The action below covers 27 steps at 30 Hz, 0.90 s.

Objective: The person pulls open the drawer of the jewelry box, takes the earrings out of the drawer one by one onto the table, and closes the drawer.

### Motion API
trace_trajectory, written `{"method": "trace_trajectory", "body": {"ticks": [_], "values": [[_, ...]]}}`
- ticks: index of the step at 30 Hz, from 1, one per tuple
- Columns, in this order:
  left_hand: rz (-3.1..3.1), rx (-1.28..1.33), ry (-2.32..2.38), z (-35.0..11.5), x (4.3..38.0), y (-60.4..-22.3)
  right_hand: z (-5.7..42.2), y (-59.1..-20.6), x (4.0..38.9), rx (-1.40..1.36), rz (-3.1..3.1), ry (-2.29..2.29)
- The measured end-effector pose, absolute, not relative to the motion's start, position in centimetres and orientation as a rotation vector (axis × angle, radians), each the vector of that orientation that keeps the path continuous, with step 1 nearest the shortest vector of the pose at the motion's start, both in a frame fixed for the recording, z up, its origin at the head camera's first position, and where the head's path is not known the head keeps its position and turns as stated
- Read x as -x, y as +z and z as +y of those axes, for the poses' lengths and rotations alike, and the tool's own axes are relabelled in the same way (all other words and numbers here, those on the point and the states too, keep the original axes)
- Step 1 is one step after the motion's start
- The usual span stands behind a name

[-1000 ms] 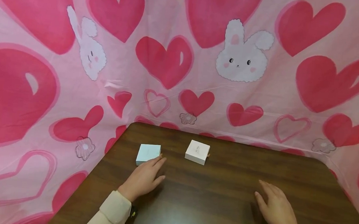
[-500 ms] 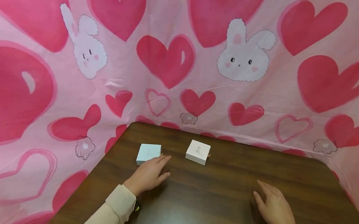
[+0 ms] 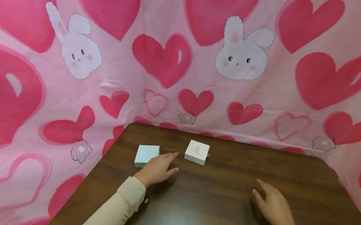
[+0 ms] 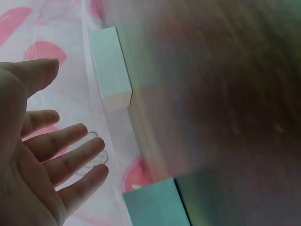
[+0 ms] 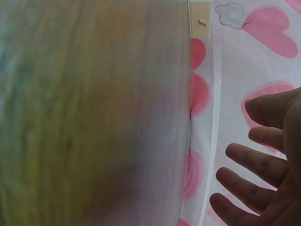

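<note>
Two small flat boxes lie toward the back left of the dark wooden table. The light blue box (image 3: 146,154) is partly covered by my left hand (image 3: 158,168) in the head view. To its right lies the white box (image 3: 197,152), with small print on its lid and a little tab on its right side. My left fingers point toward the white box, spread and holding nothing. In the left wrist view the white box (image 4: 111,68) and part of the blue box (image 4: 157,205) show beyond the hand. My right hand (image 3: 274,206) hovers over the table's right side, fingers relaxed, holding nothing.
The brown table (image 3: 218,200) has rounded far corners. Behind it and along its left side hangs a pink cloth (image 3: 162,15) printed with hearts and rabbits. A dark band with a yellow mark shows under the left cuff (image 3: 132,192).
My left hand has moved right, off part of the blue box and nearer to the white box. The right hand has barely shifted. Both boxes lie where they were.
</note>
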<state>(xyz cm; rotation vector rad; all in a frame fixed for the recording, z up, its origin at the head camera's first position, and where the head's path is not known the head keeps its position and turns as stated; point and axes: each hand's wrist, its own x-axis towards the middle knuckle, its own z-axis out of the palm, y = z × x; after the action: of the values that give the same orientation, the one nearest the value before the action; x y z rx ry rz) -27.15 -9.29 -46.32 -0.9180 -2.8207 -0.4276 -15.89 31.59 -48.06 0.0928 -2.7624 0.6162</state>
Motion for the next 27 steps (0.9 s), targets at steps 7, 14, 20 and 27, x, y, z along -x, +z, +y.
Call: {"method": "trace_trajectory", "body": {"ticks": [7,14,20,27], "values": [[-2.893,0.866,-0.503,-7.5,28.6,-46.4,31.6,-48.3,15.9,-0.088,-2.742,0.659],[-2.906,0.813,-0.521,-5.8,30.1,-46.4,31.9,-48.4,16.3,-0.053,-2.721,0.727],[-2.954,0.741,-0.573,-4.5,31.1,-46.4,32.2,-48.1,16.2,-0.042,-2.722,0.729],[-3.0,0.669,-0.705,-3.1,32.5,-46.4,32.8,-48.0,15.7,-0.021,-2.718,0.736]]}}
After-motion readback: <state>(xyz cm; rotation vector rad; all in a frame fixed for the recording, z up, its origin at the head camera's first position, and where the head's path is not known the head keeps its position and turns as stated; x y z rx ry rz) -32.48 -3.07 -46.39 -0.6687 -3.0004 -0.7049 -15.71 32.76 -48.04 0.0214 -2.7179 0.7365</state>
